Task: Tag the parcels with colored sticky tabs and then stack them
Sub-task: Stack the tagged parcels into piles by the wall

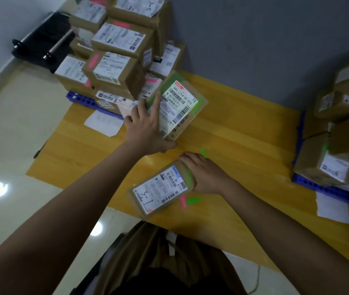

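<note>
Left hand (146, 128) gripping green-tabbed parcel (178, 105), tilted above table centre. Right hand (203, 175) clasping second parcel (163, 192) at near table edge. Pink-tagged stack (114, 58) standing far left; right pile (339, 133) probably waiting. Loose tabs (190, 201) lying beside.

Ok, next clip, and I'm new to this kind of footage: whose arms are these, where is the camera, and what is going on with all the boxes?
There is no machine here. A person wears a camera on the head, looking down at their own two hands over a yellow table. The left hand holds a tilted parcel bearing a shipping label and green tabs, close to a stack of tagged parcels at the far left. The right hand grips the end of a second parcel near the table's front edge, marked "3-1" by hand. Loose green and pink sticky tabs lie beside it. More parcels are piled at the right, on a blue tray.
</note>
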